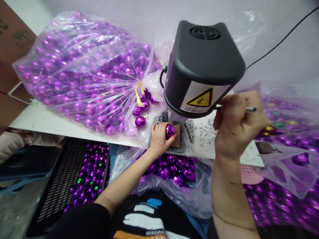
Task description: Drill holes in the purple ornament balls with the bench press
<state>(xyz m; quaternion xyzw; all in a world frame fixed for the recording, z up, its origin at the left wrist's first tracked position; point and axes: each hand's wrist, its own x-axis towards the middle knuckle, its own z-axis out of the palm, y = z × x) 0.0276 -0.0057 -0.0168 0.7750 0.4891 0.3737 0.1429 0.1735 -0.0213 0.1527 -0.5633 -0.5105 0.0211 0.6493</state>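
My left hand (pixel 159 136) pinches a shiny purple faceted ball (pixel 170 131) between thumb and fingers. It holds the ball over the grey base (pixel 183 146) of a dark bench machine, directly beneath the head. That machine head (pixel 206 63) carries a yellow warning triangle and a round vent, and looks like a small drill press. To its right, my right hand (pixel 233 124) is closed around a thin lever (pixel 251 109) whose tip sticks out past the fingers. Where the tool meets the ball is mostly hidden by the head.
A large clear bag (pixel 82 73) of purple balls lies on the white table (pixel 119 141), with loose balls (pixel 140 121) beside it. More balls (pixel 164 167) fill a bag at my lap. A black crate (pixel 62 172) stands lower left; another bag (pixel 281 142) lies right.
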